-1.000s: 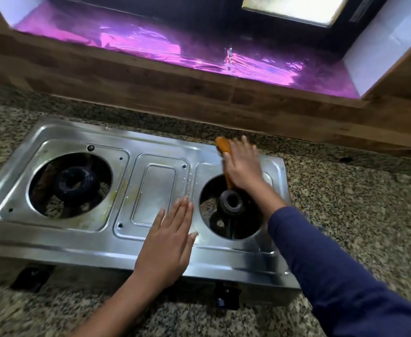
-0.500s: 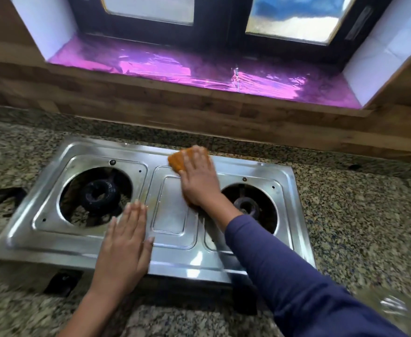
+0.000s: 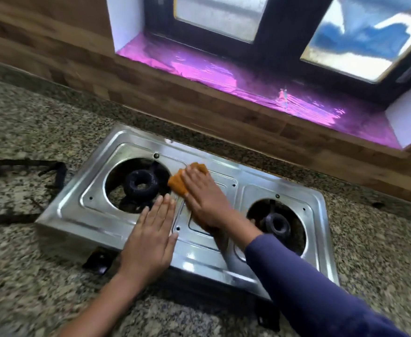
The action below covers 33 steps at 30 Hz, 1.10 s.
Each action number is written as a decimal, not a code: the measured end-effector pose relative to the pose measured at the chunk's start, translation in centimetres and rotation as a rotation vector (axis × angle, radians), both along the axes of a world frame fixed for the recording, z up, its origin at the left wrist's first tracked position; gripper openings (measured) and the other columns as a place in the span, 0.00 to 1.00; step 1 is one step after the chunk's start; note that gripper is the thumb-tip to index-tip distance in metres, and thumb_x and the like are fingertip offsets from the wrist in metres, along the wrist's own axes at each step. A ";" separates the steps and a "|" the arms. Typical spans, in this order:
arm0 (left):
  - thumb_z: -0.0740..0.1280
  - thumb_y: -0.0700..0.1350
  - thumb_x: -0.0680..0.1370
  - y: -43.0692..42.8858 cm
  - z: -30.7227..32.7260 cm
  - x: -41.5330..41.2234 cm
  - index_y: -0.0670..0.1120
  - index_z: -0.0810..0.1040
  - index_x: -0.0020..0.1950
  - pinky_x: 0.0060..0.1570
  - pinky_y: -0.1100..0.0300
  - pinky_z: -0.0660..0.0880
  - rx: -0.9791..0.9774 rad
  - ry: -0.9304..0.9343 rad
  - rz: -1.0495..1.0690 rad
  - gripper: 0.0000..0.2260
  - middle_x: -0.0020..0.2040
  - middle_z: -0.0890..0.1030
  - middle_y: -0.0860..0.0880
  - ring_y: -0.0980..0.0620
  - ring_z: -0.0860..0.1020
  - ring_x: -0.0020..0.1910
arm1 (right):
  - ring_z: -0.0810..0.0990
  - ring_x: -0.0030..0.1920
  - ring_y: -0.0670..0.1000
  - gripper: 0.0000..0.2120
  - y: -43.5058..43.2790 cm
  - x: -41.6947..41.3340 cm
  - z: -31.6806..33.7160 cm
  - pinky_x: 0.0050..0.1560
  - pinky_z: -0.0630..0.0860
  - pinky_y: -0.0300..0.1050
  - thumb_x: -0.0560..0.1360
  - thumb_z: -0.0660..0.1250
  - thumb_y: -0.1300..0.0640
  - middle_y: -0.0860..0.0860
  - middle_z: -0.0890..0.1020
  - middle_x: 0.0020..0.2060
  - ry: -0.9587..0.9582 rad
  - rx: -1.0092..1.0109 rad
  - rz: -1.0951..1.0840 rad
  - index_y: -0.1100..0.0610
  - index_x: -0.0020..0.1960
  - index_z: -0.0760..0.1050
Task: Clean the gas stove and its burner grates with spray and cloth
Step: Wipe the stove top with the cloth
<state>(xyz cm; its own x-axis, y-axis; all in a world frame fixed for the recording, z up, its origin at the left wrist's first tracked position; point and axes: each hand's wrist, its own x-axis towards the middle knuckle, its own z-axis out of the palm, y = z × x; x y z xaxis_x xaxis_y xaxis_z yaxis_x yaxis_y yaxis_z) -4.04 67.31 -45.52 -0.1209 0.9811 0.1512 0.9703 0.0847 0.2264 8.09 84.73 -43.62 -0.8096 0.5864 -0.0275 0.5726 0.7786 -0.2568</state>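
A steel two-burner gas stove (image 3: pixel 83 216) sits on the granite counter with its grates off. The left burner (image 3: pixel 141 184) and right burner (image 3: pixel 276 224) lie bare in their round wells. My right hand (image 3: pixel 205 198) presses an orange cloth (image 3: pixel 179 182) flat on the stove top, between the left well and the centre panel. My left hand (image 3: pixel 151 242) lies flat, fingers together, on the stove's front part beside the left well and holds nothing. No spray bottle is in view.
A black burner grate (image 3: pixel 53 171) lies on the granite counter (image 3: pixel 29 122) left of the stove. Behind runs a wooden backsplash (image 3: pixel 199 103), and above it a window sill lined with pink foil (image 3: pixel 248 79).
My right hand has slid the orange cloth leftward, from the right burner's back edge across the centre panel to the left burner's rim. My left hand stayed on the stove front. The camera tilted.
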 end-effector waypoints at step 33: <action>0.44 0.64 0.81 -0.6 1.3 -0.5 0.39 0.53 0.79 0.73 0.49 0.53 0.031 -0.133 -0.122 0.35 0.80 0.52 0.43 0.46 0.52 0.79 | 0.52 0.78 0.54 0.31 4.8 -0.4 0.3 0.77 0.45 0.52 0.80 0.47 0.43 0.56 0.56 0.78 0.023 0.059 -0.574 0.57 0.79 0.54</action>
